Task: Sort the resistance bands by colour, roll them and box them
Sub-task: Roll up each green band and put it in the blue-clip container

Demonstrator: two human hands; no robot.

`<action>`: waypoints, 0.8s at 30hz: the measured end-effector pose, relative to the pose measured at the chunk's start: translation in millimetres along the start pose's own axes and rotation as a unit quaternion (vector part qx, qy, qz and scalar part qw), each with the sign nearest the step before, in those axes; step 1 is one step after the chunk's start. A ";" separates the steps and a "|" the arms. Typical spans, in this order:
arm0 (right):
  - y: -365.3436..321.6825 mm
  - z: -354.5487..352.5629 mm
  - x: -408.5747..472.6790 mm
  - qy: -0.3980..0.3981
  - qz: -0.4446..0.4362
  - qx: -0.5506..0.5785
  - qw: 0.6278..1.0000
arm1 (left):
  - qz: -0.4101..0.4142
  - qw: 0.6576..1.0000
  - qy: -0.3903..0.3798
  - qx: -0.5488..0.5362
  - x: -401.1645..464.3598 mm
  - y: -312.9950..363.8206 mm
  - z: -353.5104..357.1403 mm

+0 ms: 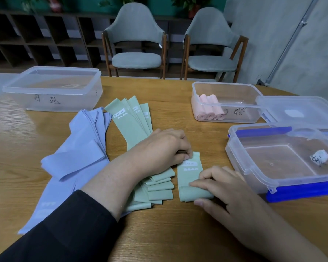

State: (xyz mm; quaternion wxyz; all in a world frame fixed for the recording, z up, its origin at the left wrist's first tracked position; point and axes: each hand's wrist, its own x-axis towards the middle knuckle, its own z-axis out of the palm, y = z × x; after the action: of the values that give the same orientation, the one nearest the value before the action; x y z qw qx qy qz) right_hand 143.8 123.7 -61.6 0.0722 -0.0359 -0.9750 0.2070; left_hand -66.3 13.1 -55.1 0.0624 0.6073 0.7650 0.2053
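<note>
My right hand (219, 183) is pinching the started roll of the green band (190, 176); my left hand (165, 148) is pinching its far end. Risk: if my pinch is slackening, the springy roll is likely unwinding.

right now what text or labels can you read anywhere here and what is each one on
"HEAVY", printed upside down to the camera, on the top green band of the fan.
"HEAVY", faint, on the single green band held under both hands.
Handwritten marks on the closed clear box: not readable.
Handwritten marks on the box with pink rolls: not readable.
Marks on the paper scrap in the blue-clipped box: not readable.
Print on the purple bands: too faint.
</note>
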 end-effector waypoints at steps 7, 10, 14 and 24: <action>2.4 0.0 1.8 0.022 0.019 0.008 1.000 | -0.006 1.000 -0.012 0.011 0.6 0.6 -2.3; -1.2 1.2 3.9 0.038 0.022 -0.002 0.999 | -0.008 1.000 -0.011 0.009 -0.1 1.1 -2.8; -3.3 3.0 10.1 0.039 0.029 -0.013 0.999 | -0.005 1.000 -0.011 0.011 -0.2 1.2 -3.1; -1.3 -2.5 9.1 0.031 0.020 -0.010 0.999 | 0.006 1.000 -0.030 0.001 -0.3 2.7 -2.9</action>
State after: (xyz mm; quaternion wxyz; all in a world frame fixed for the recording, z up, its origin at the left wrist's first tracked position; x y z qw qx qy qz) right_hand 135.2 124.4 -57.6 0.0977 -0.0621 -0.9735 0.1970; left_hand -64.8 12.6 -51.5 0.0828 0.6180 0.7592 0.1865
